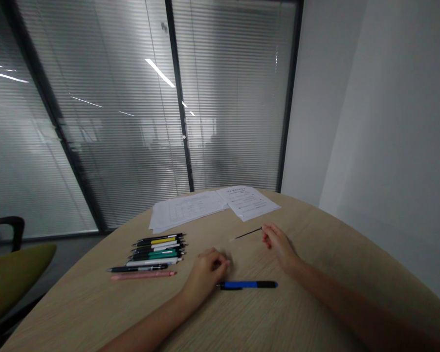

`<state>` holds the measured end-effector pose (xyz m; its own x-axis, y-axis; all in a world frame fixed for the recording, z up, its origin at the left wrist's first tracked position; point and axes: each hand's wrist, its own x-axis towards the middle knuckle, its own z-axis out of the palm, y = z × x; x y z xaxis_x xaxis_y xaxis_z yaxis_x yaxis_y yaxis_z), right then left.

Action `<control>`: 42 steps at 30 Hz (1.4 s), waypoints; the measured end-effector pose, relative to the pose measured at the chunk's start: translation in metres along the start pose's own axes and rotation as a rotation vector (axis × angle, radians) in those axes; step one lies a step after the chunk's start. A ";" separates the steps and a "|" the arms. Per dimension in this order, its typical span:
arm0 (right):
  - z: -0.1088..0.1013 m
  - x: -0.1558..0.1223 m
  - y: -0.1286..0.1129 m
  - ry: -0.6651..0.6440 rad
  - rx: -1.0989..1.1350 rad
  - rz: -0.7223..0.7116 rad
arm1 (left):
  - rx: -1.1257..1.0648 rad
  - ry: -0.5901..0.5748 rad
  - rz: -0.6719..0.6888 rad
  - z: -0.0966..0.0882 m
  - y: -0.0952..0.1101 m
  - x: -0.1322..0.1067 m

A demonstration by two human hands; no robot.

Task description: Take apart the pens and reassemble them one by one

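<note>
My right hand (pixel 276 244) pinches a thin black pen refill (pixel 247 234) between its fingertips, and the refill's pale tip points left, just above the wooden table (pixel 315 254). My left hand (pixel 207 274) rests on the tabletop with its fingers curled closed. Right beside those fingers lies a blue pen with a black end (pixel 247 285), its tip near the hand. To the left, a row of several pens (pixel 157 254) lies side by side, with a pink pen (pixel 143 275) nearest me. Sheets of printed paper (pixel 212 203) lie at the far side of the table.
The rounded table edge curves away on both sides. An olive chair (pixel 7 274) with a black armrest stands at the left. Behind the table is a glass partition with blinds (pixel 102 122), and a white wall (pixel 388 146) stands at the right.
</note>
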<state>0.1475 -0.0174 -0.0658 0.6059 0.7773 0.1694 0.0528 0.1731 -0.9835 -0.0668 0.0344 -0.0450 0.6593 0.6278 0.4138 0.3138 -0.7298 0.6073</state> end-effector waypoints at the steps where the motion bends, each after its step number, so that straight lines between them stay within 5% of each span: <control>1: 0.001 -0.001 -0.001 -0.019 0.000 -0.008 | 0.004 0.040 -0.021 0.000 -0.002 0.001; 6: 0.007 -0.009 -0.007 -0.142 -0.007 -0.026 | 0.011 0.143 -0.067 -0.003 -0.006 0.001; 16: 0.008 -0.012 -0.009 -0.222 -0.005 -0.014 | 0.012 0.105 -0.047 -0.006 -0.005 0.004; 42: -0.009 0.008 -0.003 0.059 0.102 0.025 | 0.153 -0.017 0.050 -0.016 -0.030 0.023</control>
<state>0.1591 -0.0169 -0.0623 0.6520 0.7455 0.1382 -0.0421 0.2176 -0.9751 -0.0717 0.0751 -0.0422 0.6880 0.5857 0.4284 0.3800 -0.7938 0.4749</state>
